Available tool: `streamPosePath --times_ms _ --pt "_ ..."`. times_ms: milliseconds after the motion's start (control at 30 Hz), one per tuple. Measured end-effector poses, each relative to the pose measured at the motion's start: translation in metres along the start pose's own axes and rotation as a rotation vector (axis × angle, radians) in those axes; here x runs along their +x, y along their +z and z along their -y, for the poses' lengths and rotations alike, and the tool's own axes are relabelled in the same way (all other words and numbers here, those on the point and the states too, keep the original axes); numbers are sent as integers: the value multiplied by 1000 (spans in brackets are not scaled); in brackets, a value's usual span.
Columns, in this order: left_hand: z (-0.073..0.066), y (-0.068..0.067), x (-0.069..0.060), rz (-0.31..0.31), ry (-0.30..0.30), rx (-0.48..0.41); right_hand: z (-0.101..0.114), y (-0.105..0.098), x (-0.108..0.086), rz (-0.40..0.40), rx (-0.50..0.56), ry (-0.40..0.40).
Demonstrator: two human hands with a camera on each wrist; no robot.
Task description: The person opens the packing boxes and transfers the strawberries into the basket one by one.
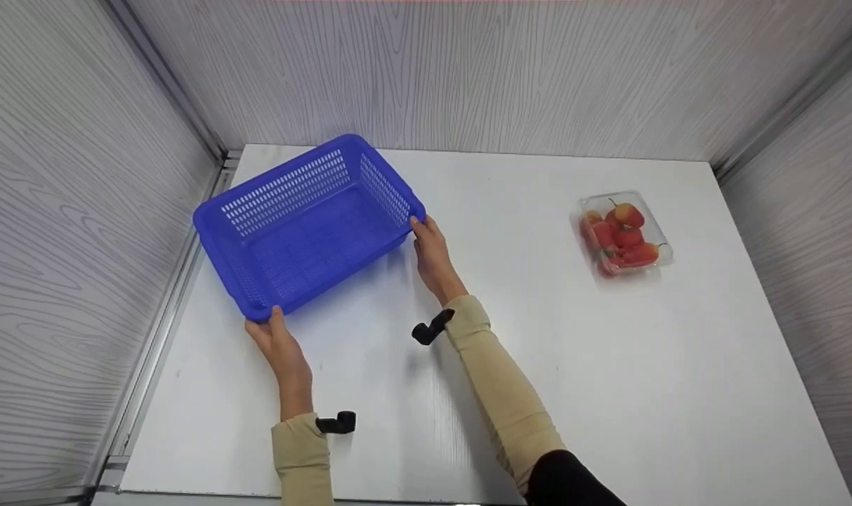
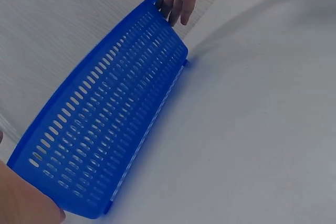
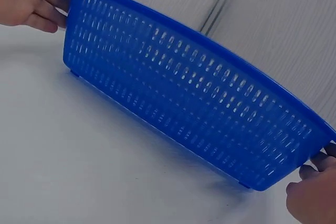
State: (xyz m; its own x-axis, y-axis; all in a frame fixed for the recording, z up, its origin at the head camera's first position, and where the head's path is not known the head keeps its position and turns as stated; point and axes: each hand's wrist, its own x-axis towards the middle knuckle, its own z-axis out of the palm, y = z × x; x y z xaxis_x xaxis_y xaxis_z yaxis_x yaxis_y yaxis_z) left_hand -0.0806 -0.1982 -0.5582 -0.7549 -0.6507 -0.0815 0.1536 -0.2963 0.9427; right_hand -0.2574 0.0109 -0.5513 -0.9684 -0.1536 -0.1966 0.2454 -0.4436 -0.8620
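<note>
I see left hand [image 1: 283,355] and right hand [image 1: 436,260] grasping near corners of blue slotted rectangular plastic basket [image 1: 320,232], likely for balance, near far-left corner of tabletop [image 1: 678,365].

Basket [image 1: 310,235] left; container [image 1: 652,223] right, on table [image 1: 608,372], fruit [image 1: 628,237] inside; wall [image 1: 468,77] behind both.

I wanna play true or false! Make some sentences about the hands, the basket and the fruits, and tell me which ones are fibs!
1. The left hand and the right hand both hold the blue basket. True.
2. The blue basket is solid, with no holes. False: it has rows of slots.
3. The red-and-yellow fruits are in a clear box. True.
4. In the head view, the clear box is left of the blue basket. False: it's on the right.
5. The clear box sits on a white table. True.
</note>
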Motion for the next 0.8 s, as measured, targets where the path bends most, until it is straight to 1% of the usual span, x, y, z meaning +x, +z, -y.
streamPosePath --times_ms 100,167,333,467,533,667,800 --pt "0 1 -3 -13 -33 14 1 0 1 7 -16 -10" --pt "-1 2 -6 -28 -44 20 1 0 0 6 -28 -13" --pt "0 9 -19 -74 -32 -10 3 -6 -2 -17 -50 -2" --pt "2 17 -29 -99 -36 -41 7 -13 -3 -47 -49 -8" --pt "2 21 -35 -105 -37 -44 10 -15 -3 -57 -53 -18" --pt "3 26 -45 -117 -43 -17 16 -18 -4 -73 -63 -25" --pt "2 31 -53 -114 -70 -6 22 -22 -3 -103 -64 -27"
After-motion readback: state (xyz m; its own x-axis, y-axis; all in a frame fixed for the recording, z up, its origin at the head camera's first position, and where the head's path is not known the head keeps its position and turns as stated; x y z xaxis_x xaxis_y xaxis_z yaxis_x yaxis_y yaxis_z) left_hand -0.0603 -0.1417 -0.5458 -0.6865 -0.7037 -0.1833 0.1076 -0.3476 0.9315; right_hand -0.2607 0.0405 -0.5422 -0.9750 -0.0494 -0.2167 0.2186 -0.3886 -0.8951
